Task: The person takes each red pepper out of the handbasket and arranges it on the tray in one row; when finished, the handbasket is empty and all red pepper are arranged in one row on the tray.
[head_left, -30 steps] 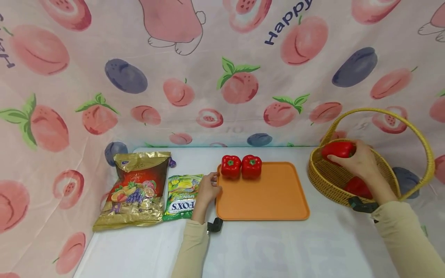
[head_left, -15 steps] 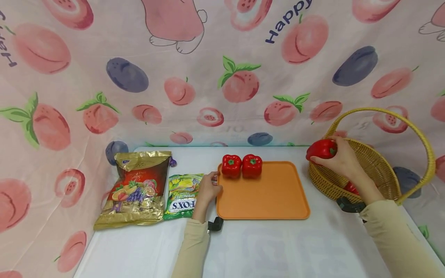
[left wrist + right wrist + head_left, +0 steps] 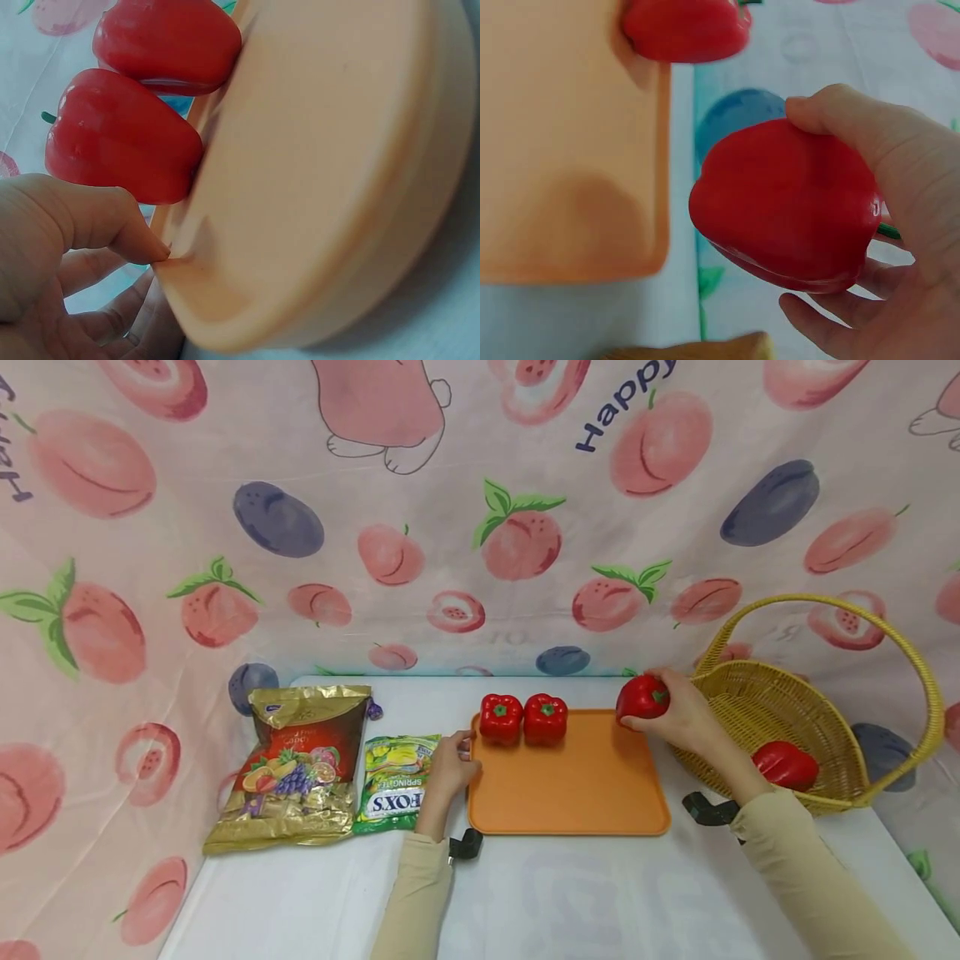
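Note:
My right hand (image 3: 688,714) grips a red bell pepper (image 3: 641,697) over the tray's back right corner. In the right wrist view, this pepper (image 3: 784,206) lies on its side between thumb and fingers, its green stem toward the palm. The orange tray (image 3: 570,793) carries two more red bell peppers, one at the back left corner (image 3: 500,718) and another (image 3: 546,720) right beside it, stems up. My left hand (image 3: 452,770) pinches the tray's left rim; the left wrist view has the thumb (image 3: 135,225) on top and the other fingers below.
A yellow wicker basket (image 3: 753,697) with a tall handle stands right of the tray, a red bell pepper (image 3: 786,766) inside. Left of the tray lie a green candy bag (image 3: 397,777) and a bigger gold candy bag (image 3: 296,768), with a small purple candy (image 3: 374,710) behind them.
The right hand has lifted a bell pepper out of the basket and carried it left to the tray's back right corner. The left hand stays at the tray's rim.

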